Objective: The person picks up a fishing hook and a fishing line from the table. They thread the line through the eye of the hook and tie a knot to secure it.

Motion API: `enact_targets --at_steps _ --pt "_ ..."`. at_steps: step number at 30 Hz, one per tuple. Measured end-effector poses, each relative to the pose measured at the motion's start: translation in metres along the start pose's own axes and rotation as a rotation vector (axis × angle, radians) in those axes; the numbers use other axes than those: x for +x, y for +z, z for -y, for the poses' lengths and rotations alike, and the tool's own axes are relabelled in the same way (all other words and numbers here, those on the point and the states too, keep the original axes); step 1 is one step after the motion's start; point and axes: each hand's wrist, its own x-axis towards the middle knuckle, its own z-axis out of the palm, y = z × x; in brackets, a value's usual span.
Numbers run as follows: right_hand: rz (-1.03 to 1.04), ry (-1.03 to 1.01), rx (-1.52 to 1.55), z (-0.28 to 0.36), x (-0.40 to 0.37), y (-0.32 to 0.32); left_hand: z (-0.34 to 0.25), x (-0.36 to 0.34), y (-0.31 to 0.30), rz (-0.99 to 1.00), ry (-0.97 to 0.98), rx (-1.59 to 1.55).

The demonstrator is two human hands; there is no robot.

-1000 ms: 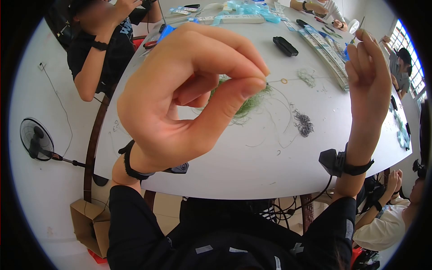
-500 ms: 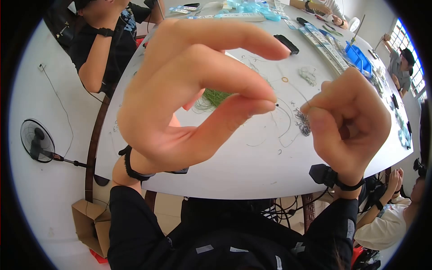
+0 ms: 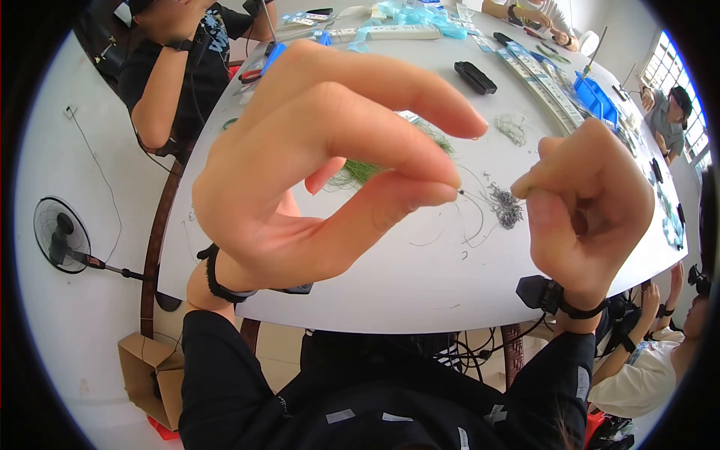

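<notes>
Left hand (image 3: 262, 165): thumb and one finger pinching a small dark piece (image 3: 461, 192) at their tips, above the worktop (image 3: 375, 304); another finger spread higher. Right hand (image 3: 611, 195): thumb and forefinger pressed together; any thread between them, cannot tell. Worktop, white: green strand bundle (image 3: 361, 174) behind left hand; dark grey pile (image 3: 507, 210) between hands; black tray (image 3: 475, 77), farther off.

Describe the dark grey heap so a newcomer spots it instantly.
On the white table, look between the left hand and right hand. The dark grey heap shows there, nearer the right hand. Its dense, dark bits set it apart from the loose, pale tangle farther back.
</notes>
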Motion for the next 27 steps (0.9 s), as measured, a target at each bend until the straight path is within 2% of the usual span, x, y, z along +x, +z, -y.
enact_targets --at_steps 5,14,22,27 --pt "0.039 0.076 0.009 0.001 0.001 -0.001 -0.001 0.002 0.001 0.01 0.022 -0.035" --pt "0.047 0.09 -0.022 0.0 0.001 0.001 -0.003 0.006 0.001 0.035 0.068 0.0" --pt "0.071 0.004 -0.033 -0.004 0.001 0.0 0.003 0.006 0.003 0.007 0.143 0.027" --pt "0.083 0.068 0.073 -0.011 0.006 0.009 0.005 0.009 -0.003 0.106 0.127 -0.059"
